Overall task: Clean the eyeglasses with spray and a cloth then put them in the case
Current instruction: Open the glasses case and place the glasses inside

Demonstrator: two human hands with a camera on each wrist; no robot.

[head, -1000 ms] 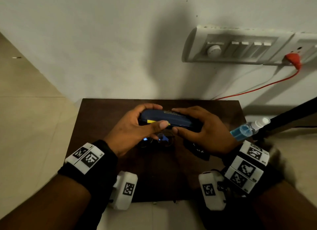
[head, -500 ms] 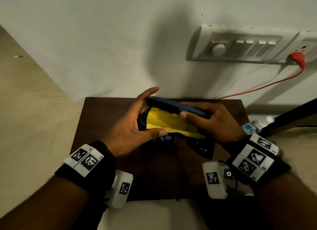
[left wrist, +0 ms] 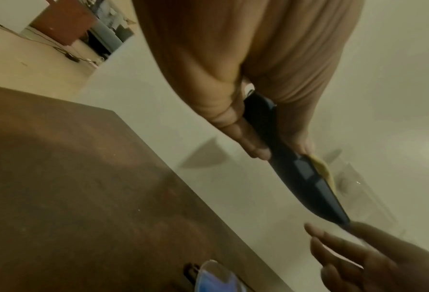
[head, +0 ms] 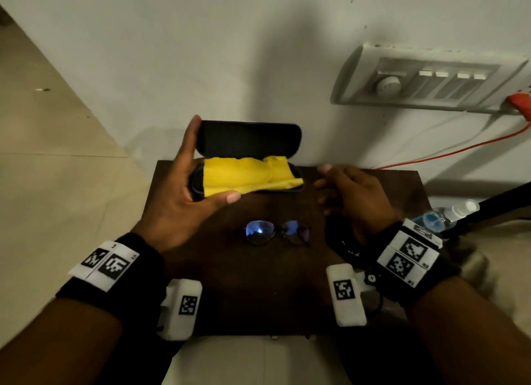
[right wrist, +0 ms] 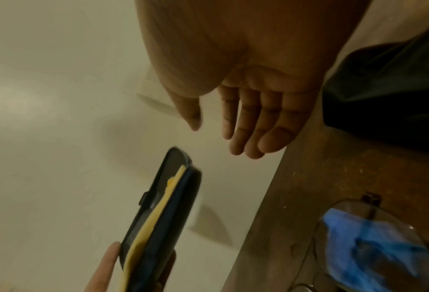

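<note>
Left hand (head: pixel 184 201) grips the open dark hard-shell glasses case (head: pixel 247 157) at frame centre; folded yellow cloth (head: pixel 247 173) lies inside. Right hand (head: pixel 353 198), fingers loosely apart, holds nothing. Metal-framed eyeglasses (head: pixel 277 232) rest below on the brown table (head: pixel 258 292). Advice: steady the case, pinch the cloth's free edge, lift clear.

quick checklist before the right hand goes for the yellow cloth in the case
1. Case fully open: ok.
2. Left hand grips the case at its left end: ok.
3. Yellow cloth exposed in the case, nothing on top: ok.
4. Right hand free, fingers relaxed, beside the case: ok.
5. Eyeglasses lying on the table, out of the reach path: ok.
6. Spray bottle at the table's right edge; fill level and stability: cannot tell.
</note>
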